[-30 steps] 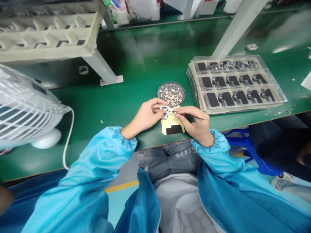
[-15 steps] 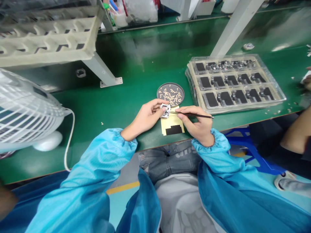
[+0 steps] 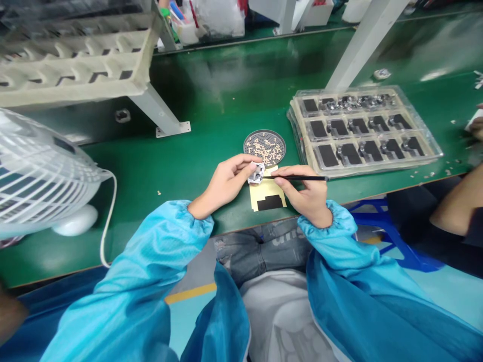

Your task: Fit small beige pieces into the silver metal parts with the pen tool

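The left hand [image 3: 231, 183] pinches a small white part [image 3: 256, 173] between thumb and fingers, right by the far end of a yellow sheet [image 3: 259, 192]! Opposite, the right hand [image 3: 305, 193] pinches a thin dark tool [image 3: 305, 178], its tip close at the part's edge; touching or not, I can't tell. Just beyond, on the green table [image 3: 188, 171], sits a round dish [image 3: 249, 138] scattered with tiny pale pieces. Off to the right, a compartmented tray [image 3: 368, 167] holds dark pads.
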`<state>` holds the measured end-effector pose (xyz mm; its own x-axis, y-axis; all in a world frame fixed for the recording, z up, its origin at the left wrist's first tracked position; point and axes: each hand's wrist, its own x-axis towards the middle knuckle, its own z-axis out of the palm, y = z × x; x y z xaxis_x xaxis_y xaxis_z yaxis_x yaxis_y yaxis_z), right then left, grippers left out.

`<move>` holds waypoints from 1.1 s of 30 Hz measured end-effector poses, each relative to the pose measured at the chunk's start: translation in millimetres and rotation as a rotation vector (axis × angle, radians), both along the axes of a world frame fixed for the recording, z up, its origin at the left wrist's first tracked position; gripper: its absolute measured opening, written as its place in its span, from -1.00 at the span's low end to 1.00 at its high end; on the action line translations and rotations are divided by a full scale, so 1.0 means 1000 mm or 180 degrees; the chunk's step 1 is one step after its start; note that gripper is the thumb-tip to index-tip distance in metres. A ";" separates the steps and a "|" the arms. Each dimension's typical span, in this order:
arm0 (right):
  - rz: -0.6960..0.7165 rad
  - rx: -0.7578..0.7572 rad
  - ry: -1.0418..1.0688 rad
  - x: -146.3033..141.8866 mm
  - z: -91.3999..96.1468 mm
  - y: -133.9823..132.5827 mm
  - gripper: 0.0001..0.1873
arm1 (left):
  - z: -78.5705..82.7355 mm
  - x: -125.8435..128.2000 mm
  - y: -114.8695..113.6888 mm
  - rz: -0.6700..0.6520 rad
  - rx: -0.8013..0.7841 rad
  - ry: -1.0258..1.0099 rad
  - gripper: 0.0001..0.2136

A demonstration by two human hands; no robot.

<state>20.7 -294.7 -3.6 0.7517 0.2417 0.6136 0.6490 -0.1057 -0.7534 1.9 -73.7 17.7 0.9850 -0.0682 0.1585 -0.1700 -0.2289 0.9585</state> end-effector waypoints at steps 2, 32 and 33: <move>0.0177 0.0138 0.0248 0.001 0.000 -0.001 -0.89 | 0.001 0.000 0.000 0.0027 -0.0051 -0.0021 -0.71; -0.1438 -0.3244 0.0953 0.244 0.088 -0.135 -0.66 | 0.012 0.009 0.013 0.0470 -0.0544 0.0924 -0.59; -0.1410 -0.3297 0.0986 0.245 0.090 -0.134 -0.66 | 0.012 0.009 0.012 0.0464 -0.0549 0.0920 -0.59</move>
<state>265.8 -428.6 86.5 0.9787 0.1983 0.0526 0.2049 -0.9336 -0.2938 10.9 -61.3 29.2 0.9882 0.0796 -0.1308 0.1359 -0.0615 0.9888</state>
